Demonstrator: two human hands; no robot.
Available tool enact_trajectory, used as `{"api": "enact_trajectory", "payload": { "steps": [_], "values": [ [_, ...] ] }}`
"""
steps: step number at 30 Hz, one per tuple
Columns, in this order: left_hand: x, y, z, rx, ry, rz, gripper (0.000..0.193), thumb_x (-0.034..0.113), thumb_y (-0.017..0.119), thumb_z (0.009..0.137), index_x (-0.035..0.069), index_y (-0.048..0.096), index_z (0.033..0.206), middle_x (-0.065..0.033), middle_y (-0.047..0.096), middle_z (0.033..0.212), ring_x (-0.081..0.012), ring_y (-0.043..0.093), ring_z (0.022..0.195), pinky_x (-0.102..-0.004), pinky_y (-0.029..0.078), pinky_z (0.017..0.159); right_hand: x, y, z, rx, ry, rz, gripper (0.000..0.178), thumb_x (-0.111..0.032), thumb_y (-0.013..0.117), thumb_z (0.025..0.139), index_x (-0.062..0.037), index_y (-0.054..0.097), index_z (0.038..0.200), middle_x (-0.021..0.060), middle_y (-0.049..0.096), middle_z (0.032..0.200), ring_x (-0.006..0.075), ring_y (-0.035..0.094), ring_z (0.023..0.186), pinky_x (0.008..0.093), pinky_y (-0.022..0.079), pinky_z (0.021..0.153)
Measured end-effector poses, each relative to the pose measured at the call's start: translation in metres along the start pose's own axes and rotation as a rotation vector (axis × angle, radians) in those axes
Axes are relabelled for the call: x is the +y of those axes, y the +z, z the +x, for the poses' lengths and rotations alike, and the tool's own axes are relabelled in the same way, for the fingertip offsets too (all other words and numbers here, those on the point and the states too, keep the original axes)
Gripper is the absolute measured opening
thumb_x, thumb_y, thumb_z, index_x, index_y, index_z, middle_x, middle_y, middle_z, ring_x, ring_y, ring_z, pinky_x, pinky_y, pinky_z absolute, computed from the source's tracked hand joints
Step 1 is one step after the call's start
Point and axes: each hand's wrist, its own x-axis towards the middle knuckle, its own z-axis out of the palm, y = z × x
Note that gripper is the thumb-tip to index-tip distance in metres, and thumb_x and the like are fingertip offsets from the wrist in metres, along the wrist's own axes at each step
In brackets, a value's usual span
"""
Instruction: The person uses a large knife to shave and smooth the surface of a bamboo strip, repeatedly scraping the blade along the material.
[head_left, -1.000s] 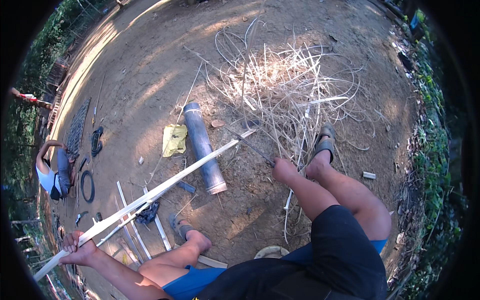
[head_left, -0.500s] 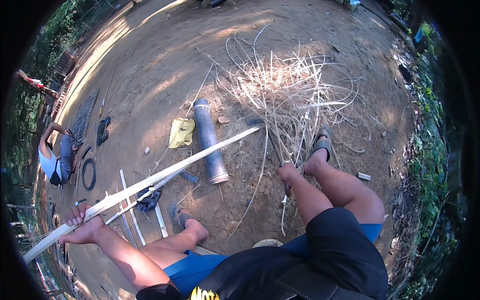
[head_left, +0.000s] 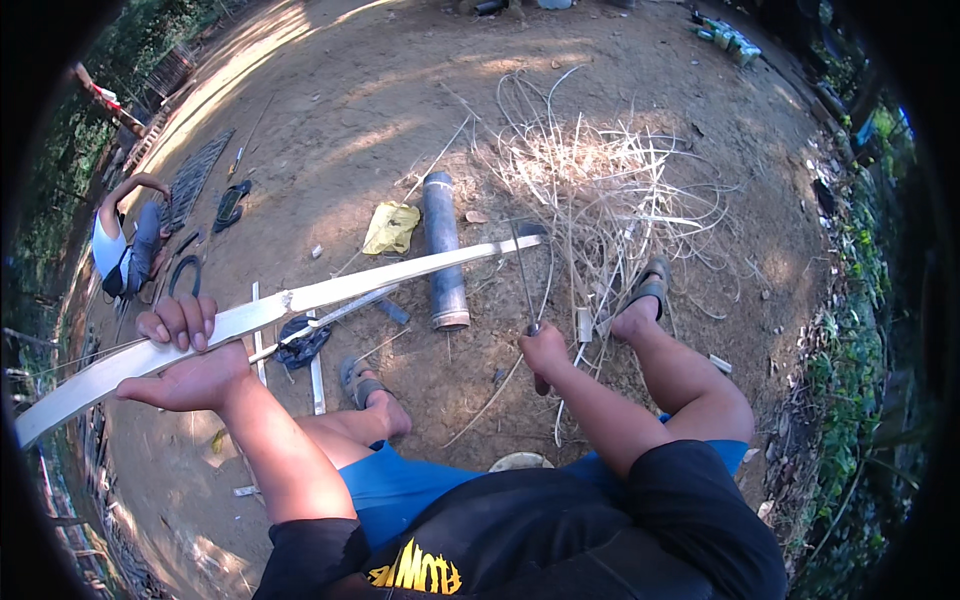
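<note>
My left hand (head_left: 190, 355) is wrapped round a long, pale strip that looks like split bamboo (head_left: 345, 287), with a joint mark along it. The strip slants up from the lower left, past my hand, to the middle of the view. Between my knees, my right hand (head_left: 544, 355) is closed on the handle of a long, thin-bladed knife (head_left: 523, 275). Its dark blade points away from me, and its upper part meets or crosses the strip's far end; whether it touches I cannot tell. Beyond it lies a heap of thin pale shavings (head_left: 590, 170).
A dark grey cylinder (head_left: 444, 260) lies under the strip's line, beside a crumpled yellow wrapper (head_left: 391, 228). A black plastic bag (head_left: 301, 342) and more pale strips (head_left: 317, 380) are near my left foot. Another person (head_left: 130, 240) crouches at far left. Greenery (head_left: 860, 400) borders the right.
My left hand has moved up and right, and the strip lies flatter. My right hand has shifted left, with the knife blade more upright. The whole view has shifted slightly.
</note>
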Motion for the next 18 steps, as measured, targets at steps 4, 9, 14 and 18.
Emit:
{"api": "enact_trajectory", "payload": {
  "steps": [4,9,14,18],
  "values": [
    [-0.006,0.000,-0.013,-0.054,0.043,-0.069,0.077,0.089,0.046,0.069,0.013,0.041,0.068,0.0034,0.030,0.057,-0.0083,0.027,0.043,-0.0238,0.021,0.047,-0.076,-0.028,-0.065,-0.092,-0.280,0.005,0.031,-0.020,0.063,0.078,-0.0042,0.057,0.104,0.0218,0.066,0.092,0.0394,0.064,0.091,0.0455,0.049,0.084],
    [0.002,0.003,-0.026,0.017,0.065,-0.034,0.060,0.071,0.055,0.081,0.015,0.039,0.066,0.0051,0.028,0.054,-0.0067,0.027,0.043,-0.0230,0.020,0.046,-0.117,-0.040,-0.093,-0.176,-0.570,-0.139,0.026,-0.018,0.060,0.081,-0.0058,0.056,0.104,0.0214,0.066,0.091,0.0378,0.064,0.089,0.0476,0.050,0.082],
    [-0.011,0.018,-0.037,-0.021,0.039,-0.119,0.050,0.055,0.061,0.087,0.017,0.037,0.065,0.0053,0.028,0.054,-0.0069,0.026,0.043,-0.0230,0.020,0.046,0.010,-0.036,0.018,-0.048,-0.118,-0.198,0.030,-0.017,0.058,0.082,-0.0047,0.060,0.109,0.0219,0.067,0.096,0.0399,0.063,0.094,0.0450,0.051,0.084],
    [-0.004,0.005,-0.032,-0.057,0.081,-0.095,0.047,0.051,0.056,0.092,0.017,0.037,0.066,0.0050,0.029,0.055,-0.0061,0.027,0.043,-0.0224,0.021,0.047,-0.055,-0.033,-0.010,-0.052,-0.252,-0.261,0.029,-0.017,0.059,0.081,-0.0100,0.062,0.109,0.0188,0.067,0.100,0.0381,0.063,0.097,0.0474,0.050,0.087]
  ]
}}
